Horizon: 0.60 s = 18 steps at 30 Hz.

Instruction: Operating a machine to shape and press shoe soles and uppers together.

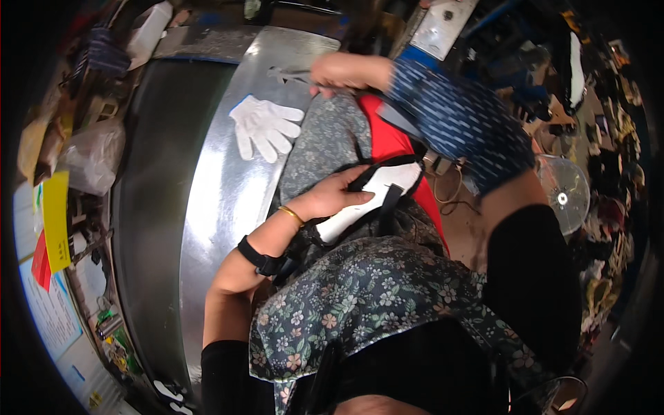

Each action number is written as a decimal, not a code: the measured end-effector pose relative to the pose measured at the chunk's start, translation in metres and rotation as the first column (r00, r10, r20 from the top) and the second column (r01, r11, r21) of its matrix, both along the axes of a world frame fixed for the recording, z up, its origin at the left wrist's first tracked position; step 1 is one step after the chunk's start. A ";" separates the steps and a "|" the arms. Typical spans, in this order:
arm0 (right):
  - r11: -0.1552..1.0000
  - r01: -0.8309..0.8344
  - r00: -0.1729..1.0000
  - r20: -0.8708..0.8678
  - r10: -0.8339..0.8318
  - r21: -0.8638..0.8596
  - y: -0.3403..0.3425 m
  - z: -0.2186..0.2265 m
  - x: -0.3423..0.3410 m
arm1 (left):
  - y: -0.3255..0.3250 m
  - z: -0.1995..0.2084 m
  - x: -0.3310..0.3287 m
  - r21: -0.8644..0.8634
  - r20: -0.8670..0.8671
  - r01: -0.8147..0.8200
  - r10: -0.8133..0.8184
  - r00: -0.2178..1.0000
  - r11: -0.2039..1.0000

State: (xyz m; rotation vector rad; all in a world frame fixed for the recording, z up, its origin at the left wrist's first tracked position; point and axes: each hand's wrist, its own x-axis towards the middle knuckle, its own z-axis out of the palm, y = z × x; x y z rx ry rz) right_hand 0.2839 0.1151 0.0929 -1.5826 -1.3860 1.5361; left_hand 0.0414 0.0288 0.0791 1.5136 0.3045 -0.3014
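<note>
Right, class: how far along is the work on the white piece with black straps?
Done: the white piece lies on the lap, black straps across it. In hand: the left hand rests flat on it; the right hand is at a metal tool on the metal table, grip unclear. Left: whether the straps are fixed cannot be seen; the white glove lies unworn.
</note>
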 end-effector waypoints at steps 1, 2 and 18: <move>0.999 -0.046 0.998 0.043 0.047 -0.014 -0.045 0.028 0.000 | 0.002 0.005 0.001 0.026 -0.016 0.024 -0.023 1.000 0.999; 0.999 0.022 0.989 -0.144 -0.018 0.027 -0.100 0.051 0.004 | 0.001 0.009 0.005 0.032 0.000 0.035 -0.035 0.999 0.999; 0.980 -0.200 0.829 0.535 0.162 0.013 -0.308 0.042 0.010 | -0.027 -0.009 0.024 0.288 0.082 0.007 -0.032 0.996 0.958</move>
